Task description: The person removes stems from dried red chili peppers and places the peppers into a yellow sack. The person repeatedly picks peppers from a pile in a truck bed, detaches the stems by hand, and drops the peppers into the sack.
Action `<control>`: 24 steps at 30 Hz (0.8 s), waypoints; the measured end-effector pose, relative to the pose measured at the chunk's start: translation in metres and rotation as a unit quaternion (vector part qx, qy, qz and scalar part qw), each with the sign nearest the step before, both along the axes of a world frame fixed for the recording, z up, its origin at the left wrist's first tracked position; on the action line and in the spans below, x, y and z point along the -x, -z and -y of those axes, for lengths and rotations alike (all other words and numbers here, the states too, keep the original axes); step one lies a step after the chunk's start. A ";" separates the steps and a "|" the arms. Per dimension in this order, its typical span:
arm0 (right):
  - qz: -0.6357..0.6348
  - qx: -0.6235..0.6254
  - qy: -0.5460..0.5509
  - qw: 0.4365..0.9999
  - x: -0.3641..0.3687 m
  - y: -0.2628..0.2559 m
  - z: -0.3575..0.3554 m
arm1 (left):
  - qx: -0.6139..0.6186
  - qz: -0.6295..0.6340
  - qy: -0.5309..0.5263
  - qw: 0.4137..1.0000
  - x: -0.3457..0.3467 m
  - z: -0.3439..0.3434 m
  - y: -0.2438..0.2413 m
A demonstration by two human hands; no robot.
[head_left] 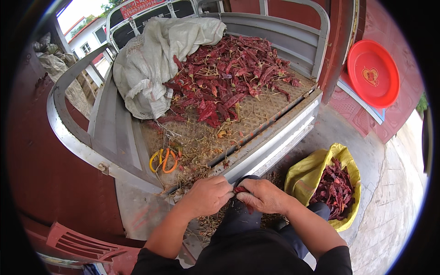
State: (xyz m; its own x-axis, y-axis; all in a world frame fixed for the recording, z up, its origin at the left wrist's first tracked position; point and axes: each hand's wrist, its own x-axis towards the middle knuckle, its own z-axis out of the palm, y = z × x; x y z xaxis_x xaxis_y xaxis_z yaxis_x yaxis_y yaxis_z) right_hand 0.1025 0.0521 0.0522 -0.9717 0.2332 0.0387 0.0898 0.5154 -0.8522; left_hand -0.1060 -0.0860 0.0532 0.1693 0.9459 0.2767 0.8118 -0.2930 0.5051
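My right hand (263, 196) is closed around a dried red chili pepper (241, 189), close above my knee. Against the pepper's end, my left hand (210, 195) has its fingertips pinched together; whether it grips the stem is hidden. Beyond both hands, a heap of dried red chili peppers (227, 75) lies on the metal truck bed (263, 106), with loose stems and bits around it. A yellow woven sack (304, 172), open at the top, stands on the ground to the right and holds more dried peppers (335, 192).
A white woven sack (147, 68) lies beside the heap. Scissors with yellow and orange handles (164, 161) rest near the bed's left corner. The bed's metal edge (271, 134) runs just beyond my hands. A red plastic basin (373, 74) is at right, a red plastic chair (86, 245) at lower left.
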 end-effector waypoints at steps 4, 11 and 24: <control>0.020 0.202 -0.057 0.977 -0.005 0.005 0.000 | 0.019 0.050 0.095 0.994 0.004 -0.001 0.002; -0.070 0.642 -0.102 0.756 -0.003 0.033 0.032 | 0.083 0.335 0.200 0.917 0.003 -0.003 0.007; -0.082 0.129 0.043 0.987 0.005 0.030 0.010 | -0.007 -0.001 -0.017 1.000 -0.010 -0.002 -0.004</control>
